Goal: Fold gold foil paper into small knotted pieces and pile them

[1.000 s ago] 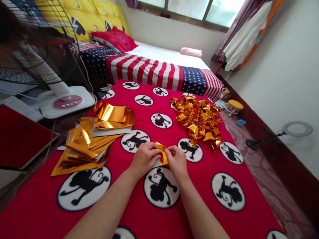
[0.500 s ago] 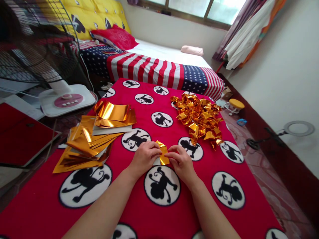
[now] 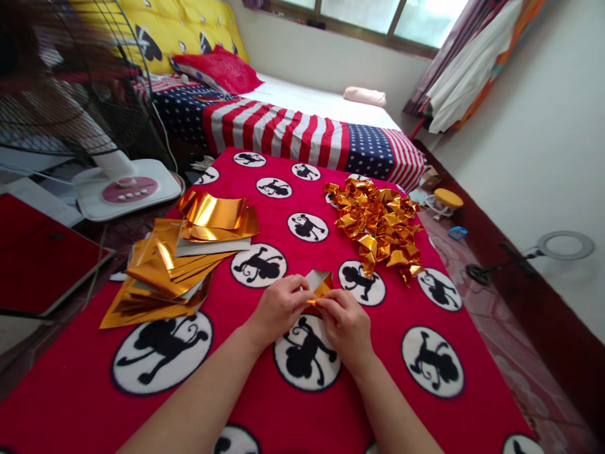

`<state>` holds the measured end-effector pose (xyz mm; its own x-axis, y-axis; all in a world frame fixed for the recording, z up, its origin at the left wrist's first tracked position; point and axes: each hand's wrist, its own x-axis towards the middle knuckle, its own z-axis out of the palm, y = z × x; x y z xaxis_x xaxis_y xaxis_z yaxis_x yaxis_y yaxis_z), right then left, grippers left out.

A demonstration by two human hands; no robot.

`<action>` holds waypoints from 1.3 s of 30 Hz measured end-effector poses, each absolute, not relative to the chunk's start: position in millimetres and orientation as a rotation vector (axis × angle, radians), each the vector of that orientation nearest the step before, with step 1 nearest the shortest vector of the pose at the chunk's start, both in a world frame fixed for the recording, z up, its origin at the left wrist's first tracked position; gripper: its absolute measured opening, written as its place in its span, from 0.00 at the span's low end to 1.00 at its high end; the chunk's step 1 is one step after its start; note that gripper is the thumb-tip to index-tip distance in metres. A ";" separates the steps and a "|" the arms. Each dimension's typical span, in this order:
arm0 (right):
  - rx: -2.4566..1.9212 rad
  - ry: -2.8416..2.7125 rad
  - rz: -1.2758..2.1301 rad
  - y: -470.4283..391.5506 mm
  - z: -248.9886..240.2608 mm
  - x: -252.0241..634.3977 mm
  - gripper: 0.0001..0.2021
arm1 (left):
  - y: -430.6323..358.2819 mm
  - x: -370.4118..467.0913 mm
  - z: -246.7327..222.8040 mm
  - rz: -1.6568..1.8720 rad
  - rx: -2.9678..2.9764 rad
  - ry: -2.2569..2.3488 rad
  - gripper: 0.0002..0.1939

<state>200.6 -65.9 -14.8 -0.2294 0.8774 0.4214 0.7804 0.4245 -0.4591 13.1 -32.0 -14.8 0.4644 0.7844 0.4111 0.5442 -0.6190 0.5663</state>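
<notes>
Between my hands is a small sheet of gold foil paper (image 3: 322, 284), partly folded, its pale back showing at the far side. My left hand (image 3: 282, 307) pinches its near left edge, and my right hand (image 3: 347, 321) pinches the near right edge close by. The fingertips of both hands almost meet and cover part of the fold. To the left lies a loose stack of flat gold foil sheets (image 3: 163, 265), some with grey-white backs. Off to the right is a heap of folded gold foil pieces (image 3: 378, 217).
A red cloth with monkey prints (image 3: 227, 372) covers the table. On the left stands a fan (image 3: 127, 186) with a white base. Beyond the table is a bed with a striped, starred cover (image 3: 283, 129). A ring light (image 3: 566, 244) is near the right wall.
The foil paper has gone from lying flat with its gold side up to being bent, with its pale side raised at the back. My fingertips have come closer together at its near edge.
</notes>
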 end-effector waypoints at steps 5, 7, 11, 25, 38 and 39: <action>-1.404 -1.966 0.397 -63.9 -16.0 200.4 0.09 | -28.7 14.1 -20.9 0.914 2.302 1.155 0.07; -1.417 -1.917 0.481 -61.6 -15.3 200.7 0.08 | -28.1 13.4 -20.8 0.914 2.237 1.186 0.06; -1.470 -1.794 0.634 -56.6 -13.7 200.2 0.05 | -27.8 12.4 -19.3 0.897 2.121 1.238 0.05; -1.720 -1.698 0.593 -50.5 -2.9 189.3 0.08 | -30.0 16.7 -14.0 0.937 2.011 1.299 0.05; -1.847 -1.712 0.363 -57.3 -10.3 183.3 0.09 | -30.1 20.9 -15.5 0.933 2.012 1.359 0.07; -1.853 -1.716 0.351 -57.3 -10.6 183.0 0.10 | -30.1 21.4 -15.5 0.929 2.015 1.365 0.07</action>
<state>183.0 -57.3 -10.6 0.1367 0.9718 0.1922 0.8183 -0.0014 -0.5748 21.4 -30.1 -15.5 0.2531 0.9358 0.2453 0.5711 -0.3492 0.7428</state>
